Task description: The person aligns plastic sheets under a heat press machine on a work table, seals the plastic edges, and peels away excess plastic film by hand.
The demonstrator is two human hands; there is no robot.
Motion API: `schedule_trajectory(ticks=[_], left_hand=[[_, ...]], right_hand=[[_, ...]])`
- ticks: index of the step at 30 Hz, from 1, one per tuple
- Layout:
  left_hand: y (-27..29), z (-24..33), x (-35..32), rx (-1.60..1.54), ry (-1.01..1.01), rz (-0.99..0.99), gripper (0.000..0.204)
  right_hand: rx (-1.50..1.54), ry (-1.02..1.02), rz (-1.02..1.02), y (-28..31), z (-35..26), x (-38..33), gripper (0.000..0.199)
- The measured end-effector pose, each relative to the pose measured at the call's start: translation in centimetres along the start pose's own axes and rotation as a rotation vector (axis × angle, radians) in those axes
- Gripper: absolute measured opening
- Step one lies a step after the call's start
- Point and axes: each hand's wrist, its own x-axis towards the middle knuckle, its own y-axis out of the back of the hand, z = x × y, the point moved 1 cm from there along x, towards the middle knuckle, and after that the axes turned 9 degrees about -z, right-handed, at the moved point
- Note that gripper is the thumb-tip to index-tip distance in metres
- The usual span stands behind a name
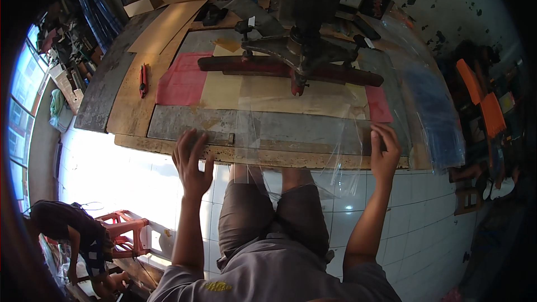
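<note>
a clear plastic sheet [296, 140] is shown draped over the workbench edge [168, 146], under the red-armed press [296, 64]. its right border is pinched by the right hand [384, 154]; the left hand [192, 162] is spread flat, empty. the film is judged light, limp and slippery, best gripped at its edges.

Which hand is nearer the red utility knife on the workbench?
Left. The left hand rests at the bench's front edge, below and right of the red utility knife; the right hand is across the bench.
</note>
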Motion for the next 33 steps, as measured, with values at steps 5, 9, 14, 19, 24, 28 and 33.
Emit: schedule_trajectory(ticks=[5,9,14,19,24,28,33], left_hand=[[-5.9,-2.2,-4.1,0.057,-0.036,0.211,0.051],[-9.0,-3.0,-2.4,0.035,-0.084,0.471,0.048],[-9.9,-4.0,-2.3,0.06,-0.144,0.553,0.05],[-9.6,-4.4,-3.2,0.075,-0.125,0.472,0.052],[-10.0,-4.8,-3.3,0.062,-0.125,0.48,0.053],[-10.4,-4.9,-3.2,0.071,-0.125,0.504,0.054],[-10.5,-5.0,-3.3,0.071,-0.129,0.507,0.056]], right_hand=[[0.051,-0.089,0.148,-0.2,0.9,-0.2,0.015],[0.043,-0.094,0.141,-0.2,0.9,-0.2,0.015],[0.068,-0.128,0.141,-0.2,1.4,-0.1,0.017],[0.056,-0.159,0.135,-0.3,1.6,-0.4,0.018],[0.062,-0.155,0.151,-0.4,1.6,-0.3,0.018],[0.062,-0.143,0.154,-0.4,1.7,-0.3,0.018],[0.056,-0.157,0.155,-0.4,1.8,-0.4,0.018]])
